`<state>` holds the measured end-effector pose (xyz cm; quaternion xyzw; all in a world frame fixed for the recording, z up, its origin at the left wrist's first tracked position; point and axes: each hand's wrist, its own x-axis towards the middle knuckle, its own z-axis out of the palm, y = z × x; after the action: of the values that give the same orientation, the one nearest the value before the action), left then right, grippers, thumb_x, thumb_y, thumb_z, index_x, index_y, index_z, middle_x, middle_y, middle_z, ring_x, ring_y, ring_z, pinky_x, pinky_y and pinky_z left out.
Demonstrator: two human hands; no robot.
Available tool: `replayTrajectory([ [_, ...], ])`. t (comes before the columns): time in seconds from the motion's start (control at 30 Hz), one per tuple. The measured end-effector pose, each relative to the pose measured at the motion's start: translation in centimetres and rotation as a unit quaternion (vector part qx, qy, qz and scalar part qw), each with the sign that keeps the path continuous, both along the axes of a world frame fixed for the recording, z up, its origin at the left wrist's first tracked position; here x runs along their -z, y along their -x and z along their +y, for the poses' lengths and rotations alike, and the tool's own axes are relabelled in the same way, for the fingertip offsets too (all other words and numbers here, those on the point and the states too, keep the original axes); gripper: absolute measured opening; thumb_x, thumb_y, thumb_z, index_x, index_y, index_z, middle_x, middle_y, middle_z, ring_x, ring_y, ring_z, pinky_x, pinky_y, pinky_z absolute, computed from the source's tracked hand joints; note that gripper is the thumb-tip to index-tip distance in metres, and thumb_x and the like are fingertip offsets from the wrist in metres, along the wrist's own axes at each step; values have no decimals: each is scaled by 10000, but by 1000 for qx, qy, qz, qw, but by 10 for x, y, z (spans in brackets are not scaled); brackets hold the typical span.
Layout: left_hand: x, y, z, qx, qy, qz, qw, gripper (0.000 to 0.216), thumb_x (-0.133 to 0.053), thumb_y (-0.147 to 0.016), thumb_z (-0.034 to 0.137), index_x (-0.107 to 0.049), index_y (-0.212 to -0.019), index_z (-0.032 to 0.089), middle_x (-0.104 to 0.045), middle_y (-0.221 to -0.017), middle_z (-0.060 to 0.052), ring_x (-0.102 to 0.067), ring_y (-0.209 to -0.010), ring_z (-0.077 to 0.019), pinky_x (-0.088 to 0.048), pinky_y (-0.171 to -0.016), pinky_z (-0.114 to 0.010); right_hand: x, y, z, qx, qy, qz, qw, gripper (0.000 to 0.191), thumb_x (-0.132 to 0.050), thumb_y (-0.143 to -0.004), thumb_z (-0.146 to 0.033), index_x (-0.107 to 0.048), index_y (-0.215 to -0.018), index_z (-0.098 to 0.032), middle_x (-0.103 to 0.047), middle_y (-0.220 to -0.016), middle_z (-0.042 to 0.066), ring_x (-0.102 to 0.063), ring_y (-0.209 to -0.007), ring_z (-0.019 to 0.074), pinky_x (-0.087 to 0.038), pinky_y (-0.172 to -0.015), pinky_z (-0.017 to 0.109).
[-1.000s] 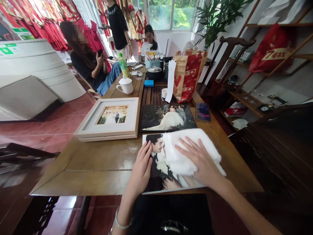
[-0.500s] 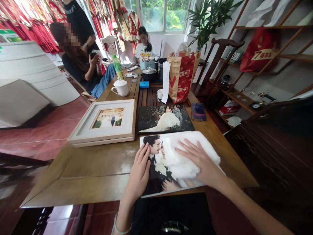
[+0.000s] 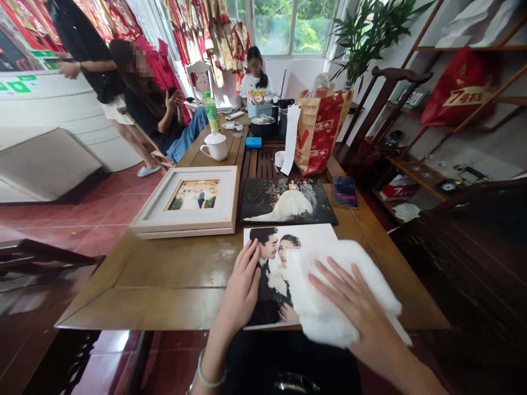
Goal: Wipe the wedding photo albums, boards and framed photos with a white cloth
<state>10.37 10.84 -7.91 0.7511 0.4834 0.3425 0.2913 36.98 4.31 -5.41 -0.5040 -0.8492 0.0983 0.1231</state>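
A glossy photo print (image 3: 269,307) of a couple lies flat at the near edge of the table. My left hand (image 3: 242,280) rests along its left edge, fingers stretched out and pressed lightly on the surface. Over the print's right part spreads a thick white cloth (image 3: 370,263), which also reaches past the print's right and near edges. On top of the cloth lies my right hand (image 3: 349,299), palm down with fingers spread. The cloth hides much of the print's right side. Just beyond sits a dark wedding photo panel (image 3: 263,200).
A pale framed photo (image 3: 148,216) lies at left on the wooden table (image 3: 164,269). Farther back are a white lidded cup (image 3: 216,147), a green-labelled bottle (image 3: 212,115), a blue box (image 3: 253,142), a paper bag (image 3: 317,131) and a phone-like item (image 3: 345,192). Several people are beyond.
My right hand and the white cloth have slid right and towards me, uncovering more of the print, including the second face. My left hand keeps its place on the print. A standing person has moved left.
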Motion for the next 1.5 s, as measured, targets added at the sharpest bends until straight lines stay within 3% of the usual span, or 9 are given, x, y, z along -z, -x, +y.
replayTrajectory([
  [0.17, 0, 1, 0, -2, 2, 5, 1000, 483, -323, -1005, 236, -321, -1483, 307, -306, -1574, -36, -196, -1477, -219, -210, -1195, -498, 8, -6, -35, -43, -11, -13, 999, 781, -560, -791, -419, -287, -1506, -266, -320, -1548, 59, -279, -1412, 365, -57, -1163, 606],
  [0.33, -4, 1, -1, -4, 6, 32, 999, 509, -424, -981, 290, -327, -1480, 291, -311, -1571, -57, -202, -1476, -241, -225, -1187, -505, -6, -3, 17, -21, 26, -12, 999, 744, -533, -800, -242, -287, -1499, -305, -289, -1563, 29, -228, -1440, 304, -119, -1149, 620],
  [0.47, -7, 0, -1, -7, 4, 37, 999, 556, -499, -951, 302, -327, -1479, 284, -319, -1566, -81, -217, -1472, -257, -242, -1177, -517, -7, 3, 67, -7, 2, 20, 1000, 646, -608, -823, -385, -419, -1435, -306, -378, -1525, 62, -258, -1427, 327, -138, -1128, 648],
  [0.57, -7, 0, 0, -10, -1, 28, 1000, 545, -500, -952, 284, -340, -1473, 285, -319, -1565, -87, -228, -1468, -263, -250, -1171, -526, 1, 5, 80, 8, -35, 38, 999, 638, -609, -829, -436, -436, -1426, -291, -416, -1502, 86, -285, -1414, 338, -158, -1116, 651],
  [0.73, -6, 1, 7, 1, -3, 3, 1000, 516, -512, -944, 264, -393, -1447, 277, -361, -1546, -85, -253, -1461, -258, -241, -1177, -520, 6, 8, 64, 27, -50, 32, 998, 621, -581, -844, -410, -419, -1434, -301, -402, -1512, 63, -287, -1413, 335, -137, -1121, 648],
  [0.9, -3, 2, 10, -2, -12, -30, 999, 472, -521, -941, 247, -458, -1407, 292, -438, -1504, -63, -270, -1457, -241, -259, -1174, -500, -1, 11, 28, -15, -9, 10, 1000, 739, -590, -791, -316, -324, -1481, -309, -327, -1551, 35, -225, -1438, 326, -86, -1139, 632],
  [1.1, -9, 1, 8, -22, -21, -61, 998, 451, -579, -906, 225, -532, -1351, 275, -502, -1456, -70, -458, -1355, -234, -370, -1129, -442, -5, 11, 7, -57, 28, 16, 998, 702, -544, -852, -359, -274, -1500, -322, -316, -1555, 5, -219, -1445, 296, -69, -1166, 575],
  [1.3, -10, 1, 8, -28, -18, -68, 997, 430, -612, -886, 220, -572, -1313, 255, -560, -1400, -76, -527, -1296, -225, -414, -1101, -410, -8, 12, 58, 2, 12, 31, 999, 670, -617, -804, -314, -408, -1441, -295, -377, -1525, 40, -261, -1428, 312, -101, -1150, 610],
  [1.5, -6, 2, 8, 13, -14, -38, 999, 442, -539, -933, 230, -505, -1372, 270, -482, -1465, -76, -426, -1372, -236, -348, -1140, -456, -9, 21, 96, 40, -6, 37, 998, 658, -658, -788, -347, -460, -1409, -254, -417, -1502, 71, -279, -1419, 310, -112, -1144, 619],
])
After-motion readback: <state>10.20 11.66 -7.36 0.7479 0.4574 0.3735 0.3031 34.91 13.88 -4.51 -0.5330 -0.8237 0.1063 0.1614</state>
